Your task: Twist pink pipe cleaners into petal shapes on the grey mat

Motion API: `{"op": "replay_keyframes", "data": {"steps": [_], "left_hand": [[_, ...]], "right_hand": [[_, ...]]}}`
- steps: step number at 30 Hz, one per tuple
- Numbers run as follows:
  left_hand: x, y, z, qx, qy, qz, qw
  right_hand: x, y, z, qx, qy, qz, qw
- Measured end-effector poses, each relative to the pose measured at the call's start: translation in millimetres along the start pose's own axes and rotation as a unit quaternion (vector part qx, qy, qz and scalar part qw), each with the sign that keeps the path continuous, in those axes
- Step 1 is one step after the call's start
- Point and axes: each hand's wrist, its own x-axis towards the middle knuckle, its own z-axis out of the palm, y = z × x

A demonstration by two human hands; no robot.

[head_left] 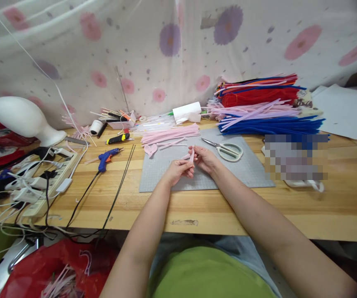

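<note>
Pale pink pipe cleaners point(192, 155) are pinched between my two hands above the grey cutting mat point(160, 176). My left hand point(179, 170) grips their lower end, thumb over fingers. Fingertips of my right hand point(206, 159) close on the upper end. Fingers hide part of the strips, so their exact shape is unclear. A pink pipe-cleaner heart point(150, 150) lies on the mat's upper left corner. Behind my hands stretches a pile of pink pipe cleaners point(170, 133). Scissors with pale green handles point(230, 152) rest just right of my right hand.
A blue glue gun point(105, 159) and a yellow-black cutter point(118, 138) lie left of the mat. Cables crowd a power strip point(57, 178) near a white foam head point(20, 118). Blue pipe cleaners point(271, 125) stack at the back right. A red bag point(26, 273) hangs below the table edge.
</note>
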Motion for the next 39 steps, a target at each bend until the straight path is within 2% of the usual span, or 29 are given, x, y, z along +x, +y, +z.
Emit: {"op": "replay_keyframes", "data": {"steps": [4,8,14,22,39], "left_hand": [[0.9,-2.2,4.9,0.016,0.021,0.011,1.000],[2.4,-3.2,7.6,0.011,0.062,0.026,0.998],[2.0,-2.6,8.1,0.020,0.061,0.027,0.998],[2.5,-3.3,9.8,0.030,0.071,0.025,0.997],[3.1,-4.8,9.8,0.037,0.053,0.028,0.998]], "right_hand": [[6.5,-2.6,-5.1,0.036,0.019,-0.011,0.999],[4.6,-4.8,-6.2,0.016,-0.006,0.000,1.000],[-1.9,-6.2,-2.4,0.006,-0.024,0.013,1.000],[3.4,-4.1,-7.0,0.033,-0.044,0.005,0.998],[2.5,-3.3,-3.6,0.078,-0.032,0.017,0.996]]}}
